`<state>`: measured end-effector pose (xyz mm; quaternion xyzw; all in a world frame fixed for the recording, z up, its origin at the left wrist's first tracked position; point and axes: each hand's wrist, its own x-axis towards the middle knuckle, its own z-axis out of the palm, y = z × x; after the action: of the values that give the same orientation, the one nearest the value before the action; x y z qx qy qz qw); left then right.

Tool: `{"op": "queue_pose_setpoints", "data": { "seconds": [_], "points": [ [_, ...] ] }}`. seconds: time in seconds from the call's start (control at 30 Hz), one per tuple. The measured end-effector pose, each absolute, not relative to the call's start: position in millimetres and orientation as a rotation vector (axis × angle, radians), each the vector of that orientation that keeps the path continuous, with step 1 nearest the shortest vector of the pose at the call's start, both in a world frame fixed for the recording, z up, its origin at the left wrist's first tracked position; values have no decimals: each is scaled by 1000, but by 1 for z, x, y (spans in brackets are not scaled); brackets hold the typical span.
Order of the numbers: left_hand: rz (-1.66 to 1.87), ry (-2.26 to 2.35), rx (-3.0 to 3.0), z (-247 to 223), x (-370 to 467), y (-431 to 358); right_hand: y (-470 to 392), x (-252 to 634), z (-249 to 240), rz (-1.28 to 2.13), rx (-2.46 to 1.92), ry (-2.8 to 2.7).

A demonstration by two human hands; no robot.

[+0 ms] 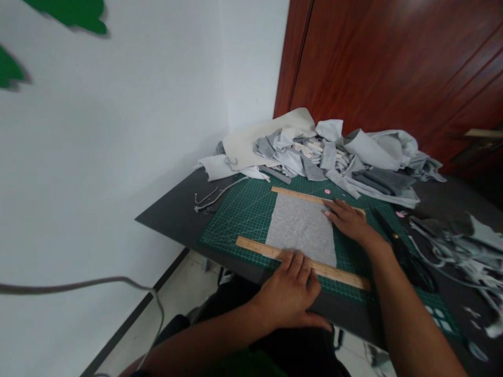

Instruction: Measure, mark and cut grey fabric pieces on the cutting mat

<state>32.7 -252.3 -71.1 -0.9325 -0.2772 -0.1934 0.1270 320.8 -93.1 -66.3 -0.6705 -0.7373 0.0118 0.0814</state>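
Observation:
A piece of light grey knit fabric (301,226) lies flat on a green gridded cutting mat (242,212). One wooden ruler (342,274) crosses its near edge, and a second wooden ruler (296,195) lies along its far edge. My left hand (291,288) rests on the near ruler with its fingers laid over the wood and its thumb apart at the table edge. With fingers stretched out, my right hand (349,222) touches the far ruler and the fabric's right side. Neither hand grasps anything. Black-handled scissors (408,256) lie right of the fabric, partly hidden by my right forearm.
A heap of grey and white fabric scraps (310,152) covers the back of the dark table (173,201). More scraps and cords (463,246) lie at the right. Thin cords (220,196) sit left of the mat. A white wall and a reddish wooden door stand behind.

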Motion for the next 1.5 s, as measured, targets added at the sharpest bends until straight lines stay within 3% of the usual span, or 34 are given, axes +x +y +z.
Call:
{"op": "queue_pose_setpoints", "data": {
  "seconds": [1.5],
  "points": [
    [-540, -754, -2747, -66, 32, -251, -88, 327, -72, -29, -2004, -2145]
  ]
}}
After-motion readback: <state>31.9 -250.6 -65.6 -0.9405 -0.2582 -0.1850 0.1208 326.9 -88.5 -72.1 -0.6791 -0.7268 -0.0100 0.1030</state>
